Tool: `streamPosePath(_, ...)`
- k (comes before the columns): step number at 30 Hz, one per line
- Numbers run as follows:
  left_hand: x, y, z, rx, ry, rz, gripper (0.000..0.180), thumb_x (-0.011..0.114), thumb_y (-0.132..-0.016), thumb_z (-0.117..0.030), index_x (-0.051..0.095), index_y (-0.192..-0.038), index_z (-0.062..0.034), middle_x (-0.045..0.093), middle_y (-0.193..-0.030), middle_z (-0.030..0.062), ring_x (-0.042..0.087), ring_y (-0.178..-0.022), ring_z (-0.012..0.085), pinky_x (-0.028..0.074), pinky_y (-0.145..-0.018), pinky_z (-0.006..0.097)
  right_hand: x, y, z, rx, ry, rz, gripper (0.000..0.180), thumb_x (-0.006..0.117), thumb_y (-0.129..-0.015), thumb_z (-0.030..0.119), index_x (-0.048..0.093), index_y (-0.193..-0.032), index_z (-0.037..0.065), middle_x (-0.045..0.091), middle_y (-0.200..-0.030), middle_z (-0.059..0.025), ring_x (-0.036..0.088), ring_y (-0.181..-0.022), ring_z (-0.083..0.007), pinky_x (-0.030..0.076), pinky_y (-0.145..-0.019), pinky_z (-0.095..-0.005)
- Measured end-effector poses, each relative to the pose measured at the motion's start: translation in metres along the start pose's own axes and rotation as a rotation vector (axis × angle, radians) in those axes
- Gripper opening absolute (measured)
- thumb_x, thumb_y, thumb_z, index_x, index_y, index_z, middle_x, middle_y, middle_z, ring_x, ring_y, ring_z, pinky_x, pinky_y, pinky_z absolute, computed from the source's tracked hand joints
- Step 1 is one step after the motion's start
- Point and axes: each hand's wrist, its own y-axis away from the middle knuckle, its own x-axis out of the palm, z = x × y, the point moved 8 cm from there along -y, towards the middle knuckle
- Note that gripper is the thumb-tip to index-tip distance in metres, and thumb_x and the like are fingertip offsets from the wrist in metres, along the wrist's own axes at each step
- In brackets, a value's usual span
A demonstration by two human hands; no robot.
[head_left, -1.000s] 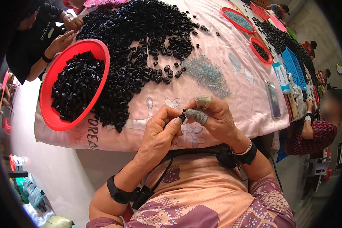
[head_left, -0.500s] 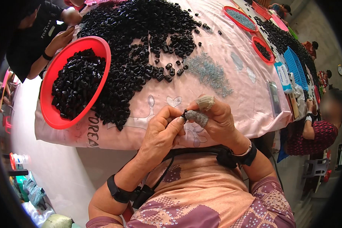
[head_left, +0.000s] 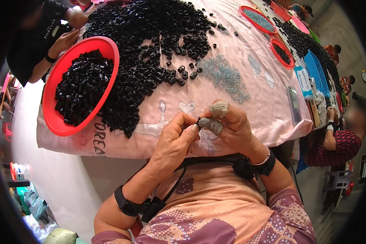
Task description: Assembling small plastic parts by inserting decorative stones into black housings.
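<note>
My left hand (head_left: 175, 136) pinches a small black plastic part (head_left: 198, 120) between thumb and fingertips, just over the table's near edge. Most of the part is hidden by my fingers. From the other side my right hand (head_left: 234, 126) meets it, fingers curled and closed. A grey cover (head_left: 211, 125) wraps the right thumb, its tip against the part. On a bent right finger sits a beige cover (head_left: 219, 109). Whatever the right fingers pinch is too small to make out. Beyond my hands lie a heap of black plastic parts (head_left: 150, 20) and a scatter of tiny bluish, shiny pieces (head_left: 225, 79).
A red basin (head_left: 49, 122) full of black parts stands at the left. Pink cloth (head_left: 264, 122) covers the table. Toward the far right are two smaller red trays (head_left: 240, 11), a blue basket (head_left: 316, 69) and a phone-like slab (head_left: 293, 103). Co-workers sit left and right.
Both hands stay together in nearly the same place. My left fingers have shifted slightly, and less of the black part shows between them.
</note>
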Motion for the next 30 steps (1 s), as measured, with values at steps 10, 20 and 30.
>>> streamPosePath(10,0.002,0.001,0.0,-0.032,0.035,0.002,0.017,0.054,-0.097,-0.021,0.055,-0.102,-0.0053,0.057,-0.08,-0.0018,0.046,-0.061,0.0001,0.038,-0.054,0.014,0.003,0.004,-0.008,0.109,-0.157,-0.015,0.013,0.067,-0.084,0.001,0.063,-0.096,0.002,0.062,-0.087,-0.0044,0.06,-0.082,-0.0125,0.047,-0.072,-0.0255)
streamPosePath(20,0.004,0.0,0.0,-0.029,0.072,0.028,0.017,0.054,-0.097,-0.022,0.055,-0.104,-0.0059,0.056,-0.077,-0.0015,0.045,-0.058,0.0005,0.035,-0.049,0.014,0.007,0.007,-0.014,0.206,-0.36,0.011,0.011,0.063,-0.089,0.002,0.062,-0.1,0.001,0.063,-0.095,-0.0015,0.057,-0.089,-0.0073,0.048,-0.079,-0.0234)
streamPosePath(30,0.007,0.0,-0.002,-0.015,0.162,0.102,0.013,0.051,-0.097,-0.02,0.052,-0.101,-0.0074,0.052,-0.071,-0.0009,0.042,-0.052,0.0015,0.032,-0.044,0.015,0.002,0.005,-0.003,0.153,-0.167,0.026,0.015,0.067,-0.086,0.004,0.065,-0.1,0.001,0.063,-0.087,-0.003,0.059,-0.082,-0.0093,0.047,-0.072,-0.0245)
